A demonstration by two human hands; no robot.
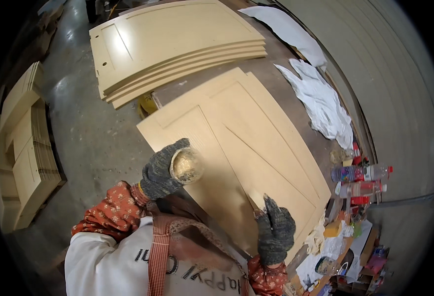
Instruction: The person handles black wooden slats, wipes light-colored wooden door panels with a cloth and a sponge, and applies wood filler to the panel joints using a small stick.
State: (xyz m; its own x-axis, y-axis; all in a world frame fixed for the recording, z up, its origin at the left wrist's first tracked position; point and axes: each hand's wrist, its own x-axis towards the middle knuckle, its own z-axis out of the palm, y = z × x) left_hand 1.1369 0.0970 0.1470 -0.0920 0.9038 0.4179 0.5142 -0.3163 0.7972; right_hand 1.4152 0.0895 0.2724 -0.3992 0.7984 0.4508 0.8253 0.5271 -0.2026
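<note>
Small round tub point(187, 166) of yellowish, speckled paste, mouth tilted up toward the camera, gripped around its wall by the left hand point(160, 170) in a grey knit glove, fingers curled snugly about it. Held just above the near left edge of the pale door panel point(256, 133) lying flat on the brown workbench point(281, 84).

Over on the right, gloved right hand point(275, 229) pinched around a thin, pale blade-like tool point(256, 197), tip resting on the panel's recessed face near the raised diagonal ridge. Exact kind of tool hard to tell at this size.

Looks like the filling step: paste ready in one hand, applicator down on the wood with the other. Judging by that, next move likely calls for a steady, flat pass along the groove, light pressure, tub kept level so nothing spills.

Further out: a second panel tucked beneath the first, a stack of similar panels point(177, 44) across the top, more stacks point(27, 143) on the floor at left, white rags point(320, 101) along the bench, plastic bottles point(360, 173) and clutter at the right end.
</note>
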